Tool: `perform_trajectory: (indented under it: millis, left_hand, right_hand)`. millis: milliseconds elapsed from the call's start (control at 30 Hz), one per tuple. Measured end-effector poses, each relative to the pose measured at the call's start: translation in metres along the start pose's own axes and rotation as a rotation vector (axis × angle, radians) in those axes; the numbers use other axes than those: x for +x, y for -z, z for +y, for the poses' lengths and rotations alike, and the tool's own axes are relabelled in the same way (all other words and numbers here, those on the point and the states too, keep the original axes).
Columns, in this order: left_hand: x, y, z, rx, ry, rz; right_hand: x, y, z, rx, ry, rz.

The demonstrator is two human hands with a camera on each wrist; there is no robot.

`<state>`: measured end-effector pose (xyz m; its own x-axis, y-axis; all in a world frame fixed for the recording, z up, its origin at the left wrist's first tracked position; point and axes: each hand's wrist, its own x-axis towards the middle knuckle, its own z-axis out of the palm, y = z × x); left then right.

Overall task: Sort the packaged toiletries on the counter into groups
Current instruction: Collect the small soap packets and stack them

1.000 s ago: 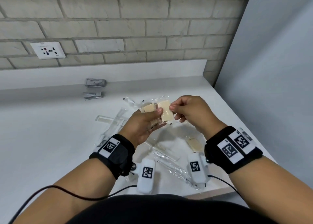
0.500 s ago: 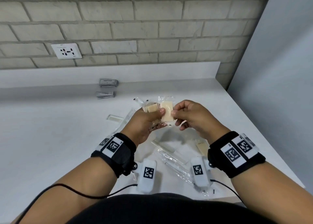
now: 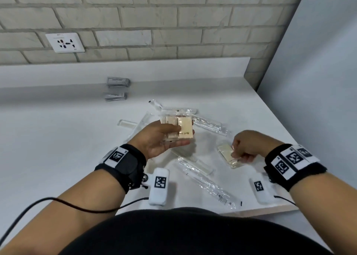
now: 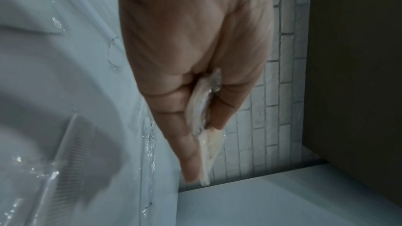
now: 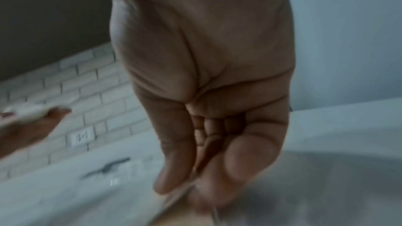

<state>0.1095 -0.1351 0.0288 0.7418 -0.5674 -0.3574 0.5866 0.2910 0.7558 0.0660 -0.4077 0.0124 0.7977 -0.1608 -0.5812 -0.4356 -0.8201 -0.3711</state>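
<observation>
My left hand [image 3: 183, 137] holds a small stack of beige soap packets [image 3: 185, 127] in clear wrap above the counter, thumb on top and fingers underneath. The left wrist view shows the same stack [image 4: 202, 109] edge-on between thumb and fingers. My right hand [image 3: 234, 154] is down on the white counter [image 3: 58, 139] to the right, pinching the edge of another beige soap packet [image 3: 226, 154] that lies there. In the blurred right wrist view, thumb and forefinger [image 5: 174, 178] close on a thin clear wrapper edge.
Clear-wrapped combs [image 3: 193, 164] and long clear-wrapped sticks [image 3: 210, 126] lie scattered around the hands. Two stacks of grey sachets [image 3: 117, 82] sit at the back by the upstand. A grey wall [image 3: 309, 81] bounds the right side; the counter's front edge [image 3: 270, 210] is close.
My right hand let go of the packet it added to the stack and dropped right onto the counter, onto another soap packet. The left hand still holds the stack.
</observation>
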Motion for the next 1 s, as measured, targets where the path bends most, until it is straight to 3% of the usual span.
perform_trajectory:
  millis: [67,133,167,233,300,367,433,533,733,867,1000]
  left_hand:
    - [0.0,0.001,-0.002,-0.004,-0.026,0.08]
    - [0.001,0.001,-0.004,0.012,-0.052,0.108]
    - [0.001,0.0,-0.005,0.025,-0.059,0.108]
    - [0.002,-0.003,-0.006,0.048,-0.064,0.088]
    - [0.003,-0.009,-0.007,0.051,-0.071,0.049]
    - [0.004,-0.014,-0.009,0.015,-0.115,0.023]
    - [0.005,-0.015,-0.01,-0.049,-0.171,0.025]
    - [0.005,-0.011,-0.011,-0.102,-0.209,0.037]
    - [0.001,-0.001,-0.008,0.205,-0.323,0.108]
    - [-0.002,-0.001,-0.007,0.098,-0.282,0.093]
    - [-0.001,0.005,-0.004,0.044,-0.299,0.186]
  right_hand:
    - [0.0,-0.006,-0.001,-0.286,-0.039,0.049]
    - [-0.007,-0.002,-0.012,-0.417,0.019,0.246]
    - [-0.012,0.001,-0.02,-0.33,0.084,0.331]
    - [-0.022,0.004,-0.04,0.099,0.26,0.4]
    - [-0.033,0.002,-0.063,0.473,0.391,0.325]
    - [-0.038,-0.002,-0.078,0.619,0.432,0.216]
    - [-0.038,-0.008,-0.085,0.676,0.444,0.152]
    - [-0.033,-0.017,-0.088,0.699,0.441,0.195]
    - [-0.027,-0.01,-0.09,0.421,0.44,0.283]
    - [-0.024,-0.014,-0.097,0.732,0.486,0.269]
    - [-0.023,-0.002,-0.096,0.693,0.551,0.481]
